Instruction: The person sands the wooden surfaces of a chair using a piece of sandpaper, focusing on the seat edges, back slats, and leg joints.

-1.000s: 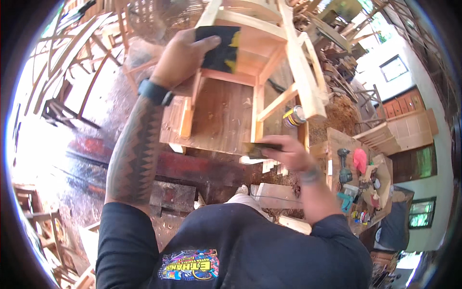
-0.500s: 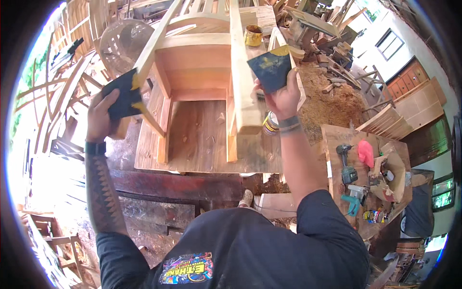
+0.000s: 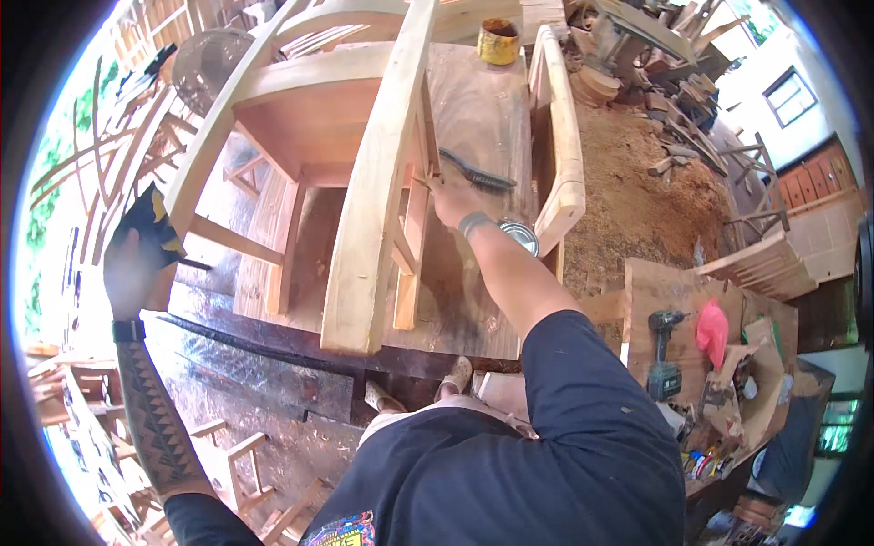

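An unfinished pale wooden chair (image 3: 369,227) stands tilted on a wooden tabletop (image 3: 464,305), its long post slanting toward me. Out at the left, my left hand (image 3: 127,278) is closed on a flat black putty spreader (image 3: 146,223) smeared with yellow filler. My right hand (image 3: 448,198) reaches to the chair's right side, fingers drawn together beside a leg. Whatever those fingers hold is hidden. Just past that hand lies a black-bristled brush (image 3: 478,173) on the tabletop. Partly behind my right forearm is a round can (image 3: 519,237).
A yellow-stained tin (image 3: 498,44) stands at the tabletop's far end. Another wooden frame (image 3: 563,196) rises along its right edge. A side bench holds a cordless drill (image 3: 665,355), a pink bag (image 3: 712,329) and a cardboard box (image 3: 769,382). Sawdust (image 3: 637,191) covers ground to the right.
My hands have moved apart: the left out left and lower with its spreader, the right down to the chair's side. The spreader in my right hand no longer shows. The chair appears turned.
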Demonstrator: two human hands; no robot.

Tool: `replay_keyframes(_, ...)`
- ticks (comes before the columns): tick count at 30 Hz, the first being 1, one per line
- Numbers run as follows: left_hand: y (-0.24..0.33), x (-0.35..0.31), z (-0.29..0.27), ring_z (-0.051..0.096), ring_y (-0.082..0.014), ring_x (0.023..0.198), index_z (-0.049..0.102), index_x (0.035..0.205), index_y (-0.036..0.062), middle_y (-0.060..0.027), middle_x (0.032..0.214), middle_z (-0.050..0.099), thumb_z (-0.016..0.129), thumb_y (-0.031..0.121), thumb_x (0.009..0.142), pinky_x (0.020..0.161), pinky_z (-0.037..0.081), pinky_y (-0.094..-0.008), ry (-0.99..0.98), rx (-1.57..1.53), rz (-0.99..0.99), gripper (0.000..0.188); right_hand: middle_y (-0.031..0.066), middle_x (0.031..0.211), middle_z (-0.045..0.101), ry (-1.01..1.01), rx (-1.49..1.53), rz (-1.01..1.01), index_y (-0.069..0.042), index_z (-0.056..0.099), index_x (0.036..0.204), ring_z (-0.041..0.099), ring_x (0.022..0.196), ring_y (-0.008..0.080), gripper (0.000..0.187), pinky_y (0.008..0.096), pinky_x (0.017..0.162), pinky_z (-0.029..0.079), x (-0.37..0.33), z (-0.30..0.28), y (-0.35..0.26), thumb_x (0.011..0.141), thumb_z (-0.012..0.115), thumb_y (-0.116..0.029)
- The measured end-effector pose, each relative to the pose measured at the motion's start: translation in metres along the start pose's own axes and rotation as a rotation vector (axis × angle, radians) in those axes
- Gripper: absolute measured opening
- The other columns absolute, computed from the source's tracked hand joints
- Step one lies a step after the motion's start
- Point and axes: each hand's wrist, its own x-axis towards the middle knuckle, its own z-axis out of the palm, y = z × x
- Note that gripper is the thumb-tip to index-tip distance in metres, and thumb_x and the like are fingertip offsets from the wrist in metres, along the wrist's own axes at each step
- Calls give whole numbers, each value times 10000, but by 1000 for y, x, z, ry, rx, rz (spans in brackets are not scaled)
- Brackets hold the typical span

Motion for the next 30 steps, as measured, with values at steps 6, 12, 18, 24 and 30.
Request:
replay_keyframes(6,72,-4,42,701,-165,1124,616,1423,-45,-111,1294,702,658,272,1077,1016,534,-295,-81,-328,-261,471,276,1472,571,1,-252,-179,-44,465,1542,716,1058,437,498,521,887,622,5,55,-6,1086,437,-243)
replay_keyframes(12,96,-8,59,710,-174,1155,635,1415,-65,-134,1293,724,678,230,1072,1034,543,-301,-5,-165,-165,454,240,1239,665,-4,-482,-232,17,654,1320,708,1034,391,404,479,793,632,-5,66,-20,1005,527,-201)
replay_keyframes(18,50,-13,20,678,-202,1234,711,1386,7,-170,1401,654,544,115,1121,1041,536,-306,-48,52,-52,332,226,1112,745,-210,-436,-302,-4,767,1139,748,997,357,330,496,861,610,-11,26,-41,943,573,-185)
replay_keyframes(24,64,-5,37,701,-204,1211,692,1370,-34,-149,1358,694,587,161,1107,1032,551,-310,-41,-36,-36,344,180,1125,798,-200,-310,-241,-110,790,1154,762,1094,372,303,527,949,590,34,-24,-11,965,566,-189)
replay_keyframes(30,84,-28,23,763,-226,1054,663,1345,-76,-152,1235,745,672,213,1063,945,618,-316,49,-285,-246,405,224,1202,760,-273,55,-291,-80,769,1213,739,1113,401,341,505,965,577,43,-11,-83,943,588,-182)
